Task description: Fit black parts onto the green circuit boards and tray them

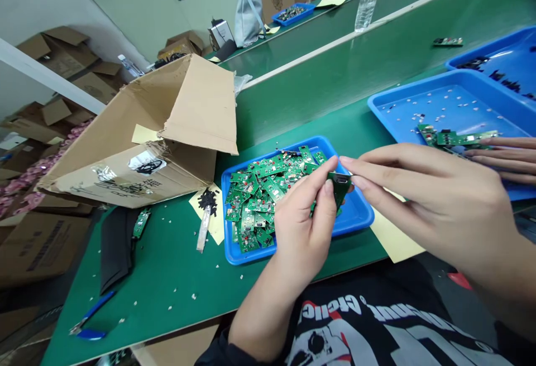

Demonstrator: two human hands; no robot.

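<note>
My left hand (304, 218) is closed on a small green circuit board (341, 187), held between thumb and fingers with a dark connector on its upper end. My right hand (427, 198) has its fingertips drawn together at that same end of the board; anything pinched there is too small or hidden to make out. Beneath the hands, a blue tray (364, 221) holds a heap of loose green circuit boards (268, 182). Left of the tray, small black parts (207, 201) lie on a yellow paper (218, 226) beside a clear strip (203, 229).
An open cardboard box (176, 171) stands at the tray's left. Blue-handled cutters (92, 321) and a black sheet (115, 249) lie on the green table (167, 316). At right, another person's hand (511, 157) is by circuit boards in a second blue tray (389, 101). A bottle (368, 0) stands behind.
</note>
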